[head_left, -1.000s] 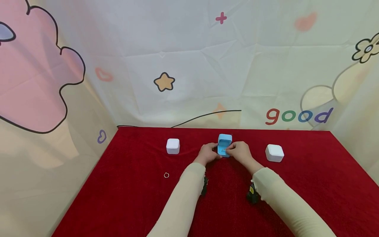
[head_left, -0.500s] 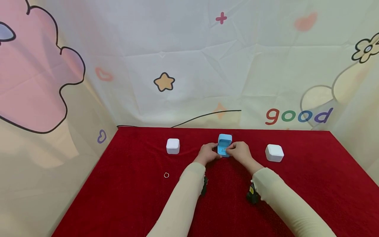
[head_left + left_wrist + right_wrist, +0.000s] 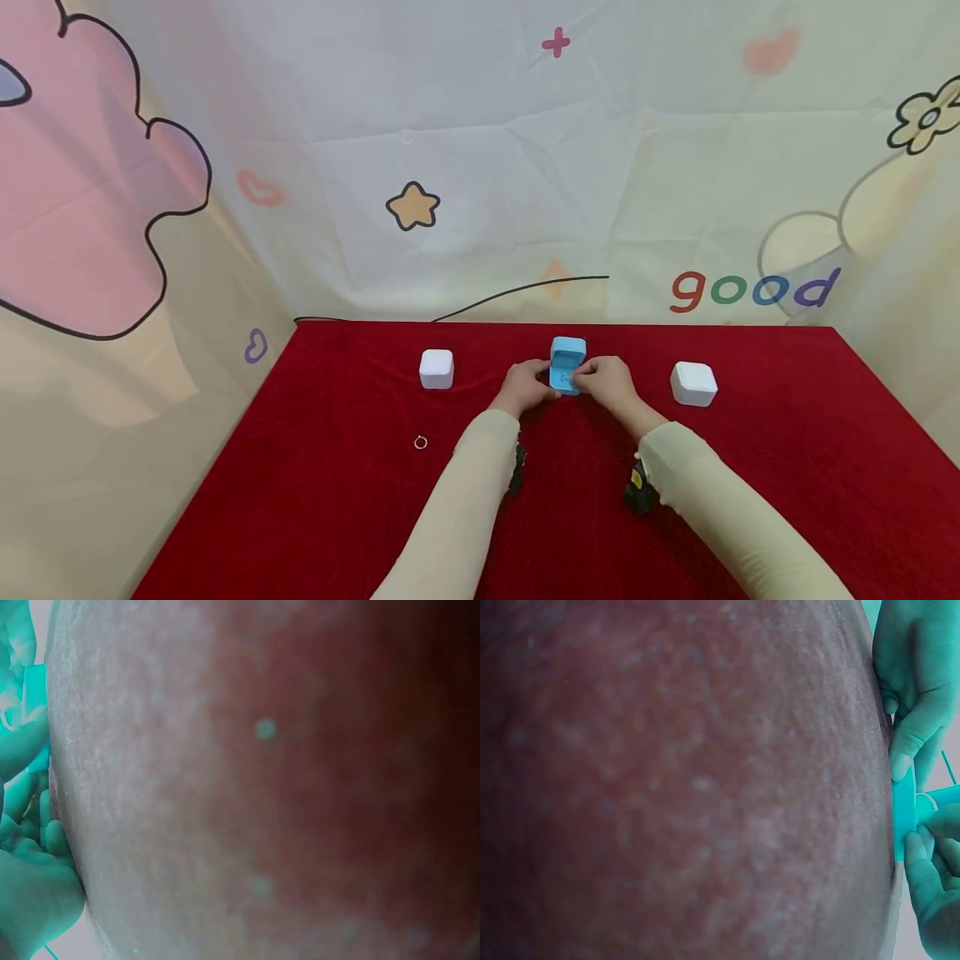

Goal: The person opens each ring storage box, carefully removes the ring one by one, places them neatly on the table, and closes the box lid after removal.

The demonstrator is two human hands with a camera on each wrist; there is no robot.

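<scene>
Toward the back of the table, a light-blue ring box (image 3: 568, 349) stands with its lid raised. My left hand (image 3: 521, 388) holds it at the left side, thumb near the front and fingers farther back. My right hand (image 3: 609, 386) reaches in from the right, pinching a thin ring (image 3: 565, 378) with thumb and index fingertips at the box's base. The right wrist view shows the ring's pale arc (image 3: 928, 799) beside those fingertips; its lower part is hidden. A second ring (image 3: 421, 442) lies on the cloth left of my left forearm.
A white box (image 3: 437, 369) sits to the left of my hands, another white box (image 3: 693, 384) to the right. Both look closed. Red cloth (image 3: 315, 500) covers the table, which ends at a printed curtain (image 3: 480, 208). Blurred red cloth fills most of both wrist views.
The ring at my right fingertips has shifted slightly in the blue box and looks more upright. Both hands stay in place. The whole head view has moved a little.
</scene>
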